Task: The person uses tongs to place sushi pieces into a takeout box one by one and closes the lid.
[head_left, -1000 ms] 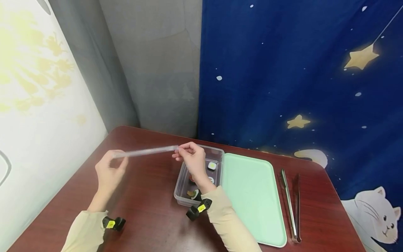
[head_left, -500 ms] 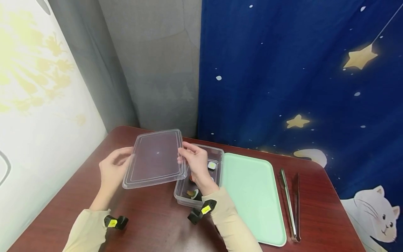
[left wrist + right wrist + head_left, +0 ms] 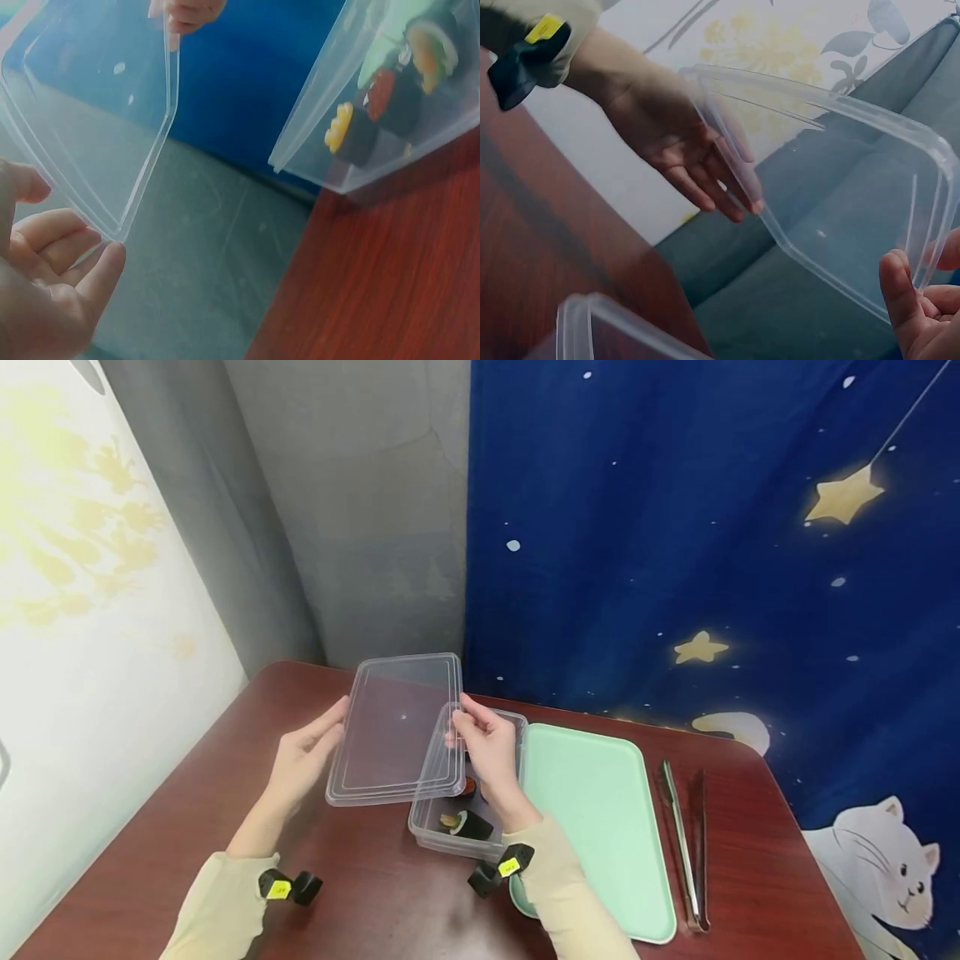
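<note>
A clear plastic lid (image 3: pixel 390 735) is held tilted up in the air, its right part over the clear plastic box (image 3: pixel 442 841). My right hand (image 3: pixel 487 747) pinches the lid's right edge between thumb and fingers. On the opposite edge, my left hand (image 3: pixel 303 760) touches the rim with fingertips; in the right wrist view, the left fingers (image 3: pixel 709 184) look fairly straight and spread. Several sushi pieces lie in the box, among them a dark-wrapped roll (image 3: pixel 471 825), a red-topped piece (image 3: pixel 394 101) and a yellow-topped one (image 3: pixel 352 136). The lid and right hand hide part of the box.
Right of the box lies a mint-green tray (image 3: pixel 588 827), partly under the right sleeve. Metal tongs (image 3: pixel 686 852) lie beyond it on the reddish-brown table (image 3: pixel 397 902). Curtains (image 3: pixel 360 527) hang behind the table's far edge.
The lid has turned from edge-on to showing its broad face, then shifted right with both hands. The left hand's fingers have straightened from their earlier pinch. Box, tray and tongs stay put.
</note>
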Demonstrator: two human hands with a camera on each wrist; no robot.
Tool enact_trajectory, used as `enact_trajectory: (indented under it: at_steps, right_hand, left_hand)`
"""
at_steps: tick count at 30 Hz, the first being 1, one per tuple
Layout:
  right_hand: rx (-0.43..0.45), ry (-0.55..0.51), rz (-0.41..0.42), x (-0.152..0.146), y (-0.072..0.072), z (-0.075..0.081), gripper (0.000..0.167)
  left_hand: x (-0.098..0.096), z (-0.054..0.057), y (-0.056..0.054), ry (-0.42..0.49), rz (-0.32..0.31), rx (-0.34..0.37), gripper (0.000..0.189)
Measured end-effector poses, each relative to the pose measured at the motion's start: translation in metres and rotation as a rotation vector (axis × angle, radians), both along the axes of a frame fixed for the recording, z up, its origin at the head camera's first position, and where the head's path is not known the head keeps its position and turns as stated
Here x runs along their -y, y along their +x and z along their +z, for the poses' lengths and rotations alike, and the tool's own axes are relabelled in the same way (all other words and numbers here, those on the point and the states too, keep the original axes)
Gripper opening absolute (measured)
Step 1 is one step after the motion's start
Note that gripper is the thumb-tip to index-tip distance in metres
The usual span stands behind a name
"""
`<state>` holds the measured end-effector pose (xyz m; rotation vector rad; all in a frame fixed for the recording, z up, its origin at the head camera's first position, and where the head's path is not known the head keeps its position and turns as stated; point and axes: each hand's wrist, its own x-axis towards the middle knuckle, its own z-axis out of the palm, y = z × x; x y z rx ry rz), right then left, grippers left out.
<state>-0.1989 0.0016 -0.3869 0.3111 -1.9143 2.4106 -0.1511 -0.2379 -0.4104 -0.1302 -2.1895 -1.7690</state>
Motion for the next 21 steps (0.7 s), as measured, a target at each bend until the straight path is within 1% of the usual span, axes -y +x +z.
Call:
enact_trajectory:
  at_steps: [6,11,15,21]
  right_hand:
    - [-0.066,0.101,-0.028,-0.022,0.002,0.001,0.036]
    - [-0.097,0.185,-0.058,-0.039,0.003,-0.001,0.035]
    - [-0.070,0.216,-0.093,-0.052,0.004,-0.005,0.035]
    - [0.012,0.232,-0.123,-0.069,0.008,-0.013,0.036]
  left_hand:
    - [-0.019,0.000,-0.010,0.033,-0.034,-0.020,0.042]
    - [-0.033,-0.001,-0.015,0.049,-0.059,-0.034,0.042]
    - [-0.045,-0.005,-0.022,0.042,-0.084,-0.064,0.041]
    - [-0.061,-0.018,-0.031,0.007,-0.106,-0.117,0.040]
